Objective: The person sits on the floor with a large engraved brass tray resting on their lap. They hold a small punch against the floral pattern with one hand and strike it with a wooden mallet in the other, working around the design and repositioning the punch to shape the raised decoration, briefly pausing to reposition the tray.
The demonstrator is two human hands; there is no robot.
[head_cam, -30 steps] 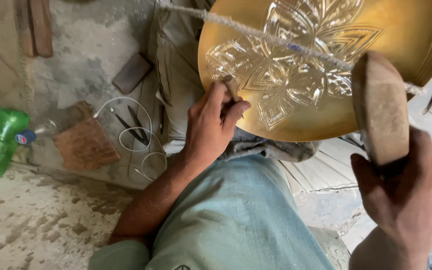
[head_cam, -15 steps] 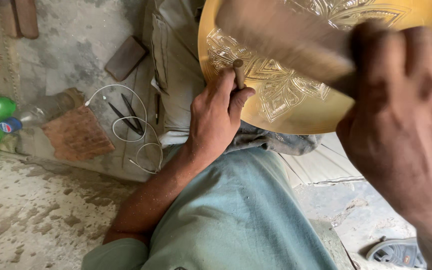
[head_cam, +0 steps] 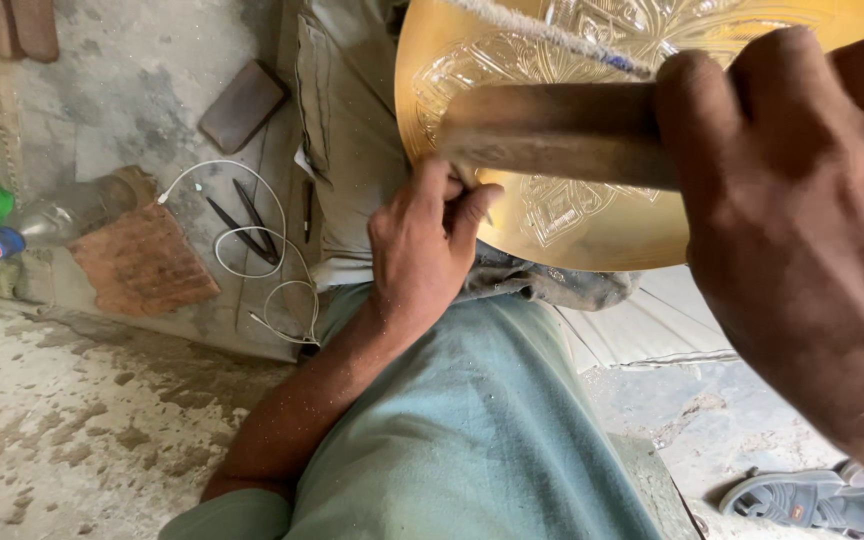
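left hand [head_cam: 427, 245] pinching chisel [head_cam: 472, 185], brass tray [head_cam: 592, 225]; right hand [head_cam: 802, 220] w/ mallet [head_cam: 552, 130]

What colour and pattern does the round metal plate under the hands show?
The round metal plate is golden yellow, with engraved geometric ornament; head view shows it.

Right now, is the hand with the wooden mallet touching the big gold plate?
Cannot tell. In the head view the right hand grips the wooden mallet in front of the gold plate, overlapping it, so no contact or gap shows.
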